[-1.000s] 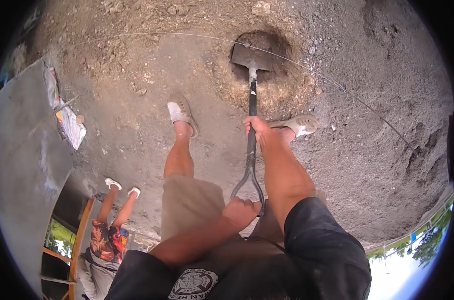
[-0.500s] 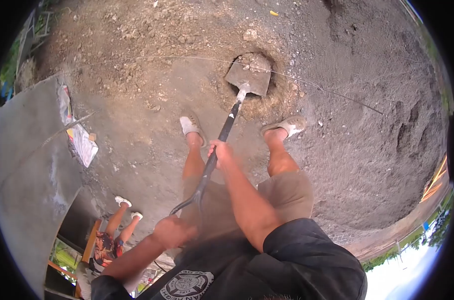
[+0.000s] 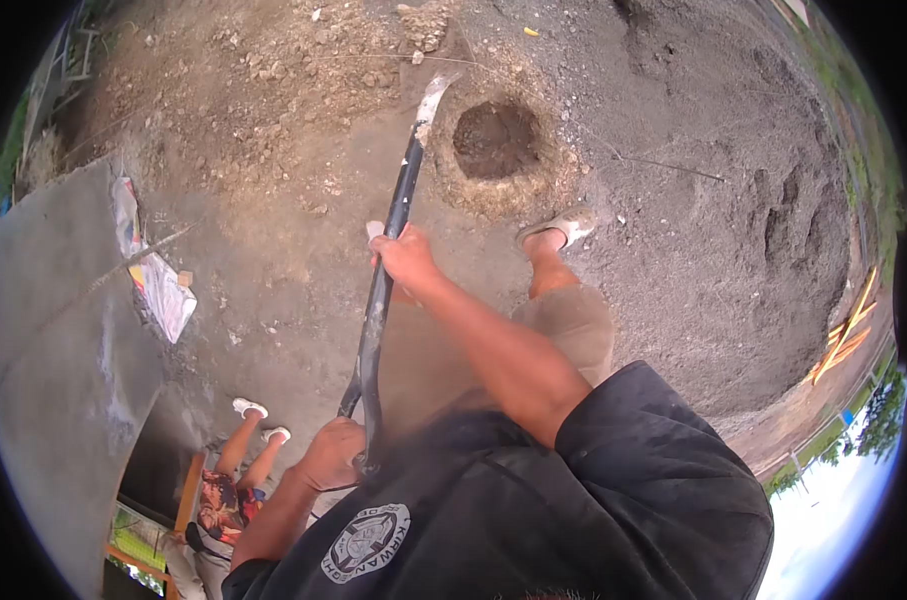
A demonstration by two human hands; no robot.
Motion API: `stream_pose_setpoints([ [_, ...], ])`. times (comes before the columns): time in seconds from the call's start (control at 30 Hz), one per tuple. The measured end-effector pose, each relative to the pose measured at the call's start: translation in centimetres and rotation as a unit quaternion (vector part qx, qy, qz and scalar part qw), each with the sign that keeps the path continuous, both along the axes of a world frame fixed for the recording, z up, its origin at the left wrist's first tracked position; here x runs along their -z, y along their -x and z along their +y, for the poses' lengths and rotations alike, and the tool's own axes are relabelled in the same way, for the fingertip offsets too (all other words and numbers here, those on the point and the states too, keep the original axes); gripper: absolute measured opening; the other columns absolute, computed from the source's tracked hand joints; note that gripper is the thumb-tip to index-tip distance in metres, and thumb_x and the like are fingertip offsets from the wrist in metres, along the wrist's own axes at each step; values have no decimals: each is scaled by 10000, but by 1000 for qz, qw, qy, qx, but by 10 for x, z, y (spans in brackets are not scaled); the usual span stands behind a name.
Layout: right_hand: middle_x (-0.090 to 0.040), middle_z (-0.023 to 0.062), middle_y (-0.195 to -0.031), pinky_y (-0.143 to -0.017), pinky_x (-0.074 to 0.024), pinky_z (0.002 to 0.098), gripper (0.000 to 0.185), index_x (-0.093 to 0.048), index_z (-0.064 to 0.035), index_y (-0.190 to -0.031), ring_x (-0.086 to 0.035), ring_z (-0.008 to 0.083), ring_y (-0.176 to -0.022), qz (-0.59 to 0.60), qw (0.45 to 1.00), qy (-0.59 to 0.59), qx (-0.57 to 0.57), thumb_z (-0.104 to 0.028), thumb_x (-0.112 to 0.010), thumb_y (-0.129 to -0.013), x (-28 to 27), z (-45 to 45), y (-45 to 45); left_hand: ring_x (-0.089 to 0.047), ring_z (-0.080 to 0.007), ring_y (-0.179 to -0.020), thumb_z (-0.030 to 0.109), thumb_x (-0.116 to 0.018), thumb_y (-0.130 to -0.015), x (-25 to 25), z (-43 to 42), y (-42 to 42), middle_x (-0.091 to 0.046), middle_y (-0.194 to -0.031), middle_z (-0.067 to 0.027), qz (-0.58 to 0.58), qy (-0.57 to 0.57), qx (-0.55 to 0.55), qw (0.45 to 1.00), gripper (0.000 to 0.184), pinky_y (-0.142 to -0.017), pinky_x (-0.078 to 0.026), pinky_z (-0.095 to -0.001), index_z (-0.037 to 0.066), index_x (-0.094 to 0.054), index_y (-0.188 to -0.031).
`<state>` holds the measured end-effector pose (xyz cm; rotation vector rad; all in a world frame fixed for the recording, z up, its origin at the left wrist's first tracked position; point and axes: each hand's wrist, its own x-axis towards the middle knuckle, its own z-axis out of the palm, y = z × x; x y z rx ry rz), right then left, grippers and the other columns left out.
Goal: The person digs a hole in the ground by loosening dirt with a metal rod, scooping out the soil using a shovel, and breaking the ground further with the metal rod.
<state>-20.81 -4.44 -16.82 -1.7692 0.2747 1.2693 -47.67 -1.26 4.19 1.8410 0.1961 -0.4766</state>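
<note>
A shovel [image 3: 401,190] with a dark shaft and forked handle slants up across my front. My left hand [image 3: 333,455] is closed round its handle end near my waist. Partway along the shaft, my right hand [image 3: 408,257] is wrapped round it. The blade, at the top of the view, is blurred and carries a heap of soil [image 3: 423,25]. To the right of the blade and shaft is a round hole [image 3: 496,140] in the ground, dark inside. My right foot [image 3: 558,228] stands just below the hole; my left foot is mostly hidden behind my right hand and the shaft.
A thin string [image 3: 593,140] runs across the ground near the hole. Loose soil and stones [image 3: 273,60] lie at upper left. A concrete slab [image 3: 53,300] with a crumpled sack [image 3: 163,290] beside it is on the left. Another person [image 3: 228,500] stands at lower left. Wooden pieces [image 3: 845,335] lie at far right.
The shovel blade, loaded with soil, has moved from over the hole up and to the left. Both hands keep their hold, and my right hand has shifted up and left.
</note>
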Motion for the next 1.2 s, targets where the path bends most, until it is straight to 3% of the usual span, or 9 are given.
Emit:
stream_pose_setpoints([
  [0.17, -680, 145, -736, -552, -548, 382, 191, -598, 50, -906, -696, 234, -616, 80, 995, 4, 63, -80, -723, -843, -11, -21, 72, -647, -310, -762, 79, -748, -511, -50, 30, 28, -615, -759, -59, 42, -12, 60, 997, 329, -731, -505, -416, 111, -602, -804],
  [0.37, -659, 151, -757, -578, -597, 424, 132, -599, 57, -931, -684, 280, -620, 287, 915, -9, 284, -15, -693, -873, -42, -62, 109, -682, -184, -789, 129, -671, -690, -82, 71, 60, -667, -812, -6, 31, -132, 139, 981, 135, -855, -550, -414, 139, -630, -819],
  [0.63, -602, 114, -800, -682, -613, 447, 107, -579, 20, -980, -647, 261, -697, 315, 857, -62, 403, -33, -647, -916, 11, -80, -16, -652, -339, -754, 66, -724, -529, -64, 75, -140, -644, -808, -92, -29, -152, 31, 987, 368, -713, -497, -446, 91, -633, -885],
  [0.7, -580, 116, -812, -700, -615, 463, 137, -549, 17, -1021, -626, 257, -713, 322, 832, -91, 443, -45, -635, -935, 31, -79, -57, -647, -357, -722, 51, -732, -557, -51, 72, -203, -640, -783, -104, -81, -201, 42, 975, 358, -682, -501, -450, 92, -632, -898],
  [0.77, -558, 119, -859, -718, -615, 469, 155, -538, 15, -1071, -606, 258, -729, 334, 794, -108, 497, -62, -614, -960, 53, -76, -102, -637, -356, -689, 74, -753, -726, -37, 66, -269, -626, -742, -139, -51, -225, 19, 973, 223, -644, -483, -411, 62, -646, -921],
  [0.9, -560, 132, -956, -780, -608, 511, 153, -543, -1, -1120, -612, 273, -799, 356, 711, -134, 592, -81, -570, -992, 116, -69, -195, -657, -306, -709, 125, -794, -823, -8, 47, -426, -653, -745, -163, 120, -258, 16, 959, 245, -668, -488, -374, 33, -647, -995],
  [0.97, -572, 145, -981, -781, -602, 519, 180, -539, 2, -1153, -623, 282, -824, 353, 690, -156, 613, -87, -563, -998, 151, -73, -240, -697, -408, -827, 140, -769, -804, 17, 42, -500, -706, -843, -188, 114, -248, 32, 961, 279, -747, -531, -468, 62, -678, -1056],
  [1.03, -582, 156, -1005, -777, -596, 518, 206, -534, 9, -1181, -633, 292, -844, 341, 680, -176, 625, -90, -555, -1002, 176, -76, -277, -705, -406, -865, 153, -751, -811, 62, 40, -553, -718, -866, -193, 78, -249, 48, 964, 274, -773, -533, -490, 75, -694, -1068],
  [1.2, -574, 175, -1056, -773, -587, 504, 274, -459, 47, -1211, -635, 340, -886, 387, 646, -234, 616, -69, -562, -986, 215, -82, -294, -704, -417, -921, 160, -716, -817, 180, -1, -552, -740, -923, -185, 101, -309, 27, 945, 265, -810, -546, -512, 118, -703, -1078],
])
